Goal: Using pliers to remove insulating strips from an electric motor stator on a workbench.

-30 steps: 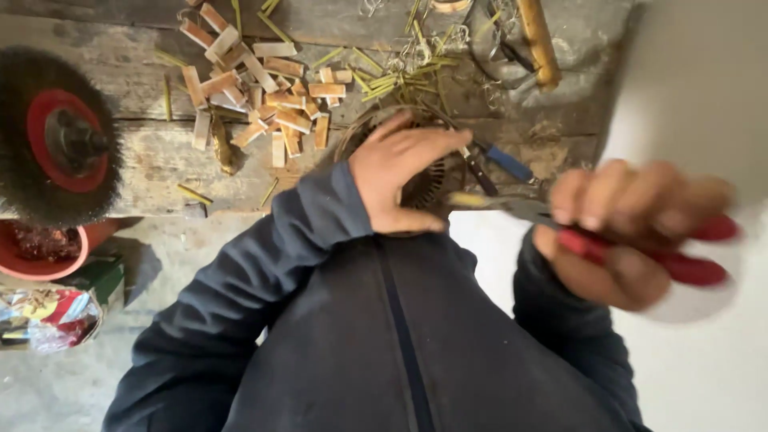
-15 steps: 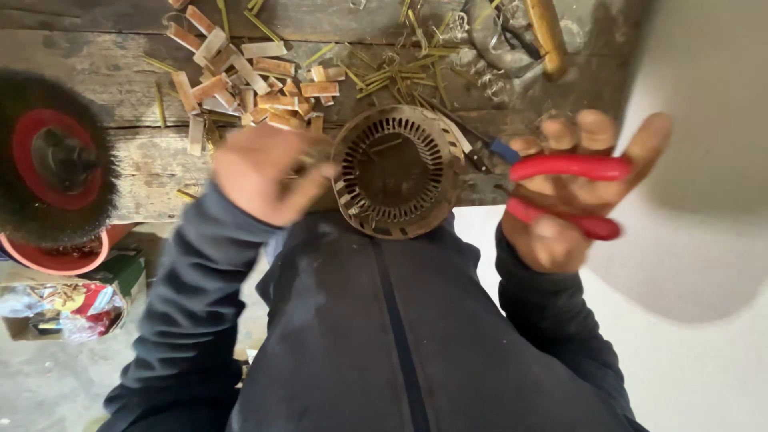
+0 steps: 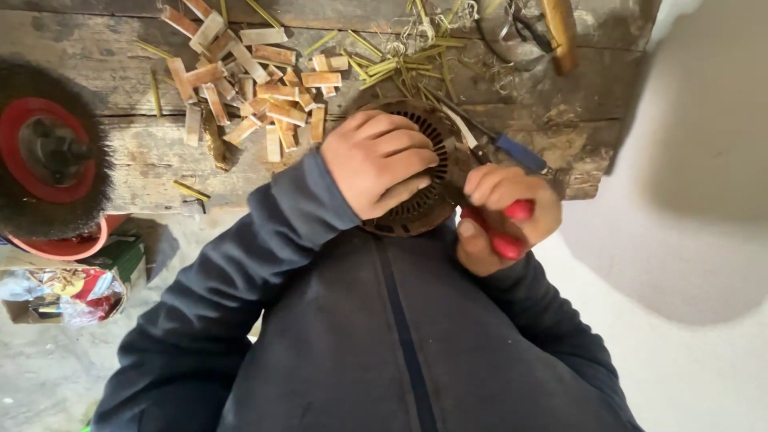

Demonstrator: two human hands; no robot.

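That slotted stator ring [image 3: 428, 180] looks heavy and rigid; your left hand [image 3: 378, 162] clamps its rim, right hand [image 3: 502, 218] fist-tight on red-handled pliers [image 3: 512, 228].

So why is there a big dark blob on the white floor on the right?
Head view: that blob is a soft shadow on the pale floor beside the wooden bench. Light is even, with no glare. The left hand and right hand look sharp; the wire wheel is stretched at the edge.

Red-handled pliers [image 3: 506, 228] are showing against a dark slotted metal ring [image 3: 420, 208]; tan wood pieces [image 3: 256, 88] are lying behind.
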